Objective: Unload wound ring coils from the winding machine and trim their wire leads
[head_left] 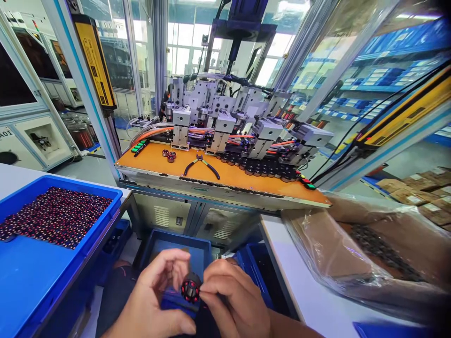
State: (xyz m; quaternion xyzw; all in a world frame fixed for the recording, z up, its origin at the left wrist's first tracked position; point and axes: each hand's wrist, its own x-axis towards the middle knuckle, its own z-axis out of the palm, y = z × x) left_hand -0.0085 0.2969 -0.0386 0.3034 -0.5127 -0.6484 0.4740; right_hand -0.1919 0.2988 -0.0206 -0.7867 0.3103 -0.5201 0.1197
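Machine: multi-station winding rig (225, 117) of grey metal blocks, hoses and orange-red wires, standing behind the orange work plate inside a glass-and-aluminium enclosure.
Work plate: orange plate (246, 178) carrying a row of dark round parts along the machine's foot.
Left bin: blue tray (35, 281) on the white bench at left, holding a spread of small dark parts with red spots (56, 216).
Bag: clear plastic bag (352, 249) lying on the white table at right, dark parts dimly visible inside.
Lower bin: blue box (165, 246) under the machine, just beyond the hands.
Left hand: left hand (155, 300) low in the centre, fingers curled, thumb and forefinger touching the left side of the wound part.
Right hand: right hand (236, 300) just beside it, fingertips pinching the right side of the same part.
Pliers: black-handled pliers (201, 165) lying open on the orange plate.
Loose parts: two reddish wound pieces (169, 154) left of the pliers.
Held part: small round black stator (190, 288) with red windings, between both hands, its face turned to the camera, above the lap.
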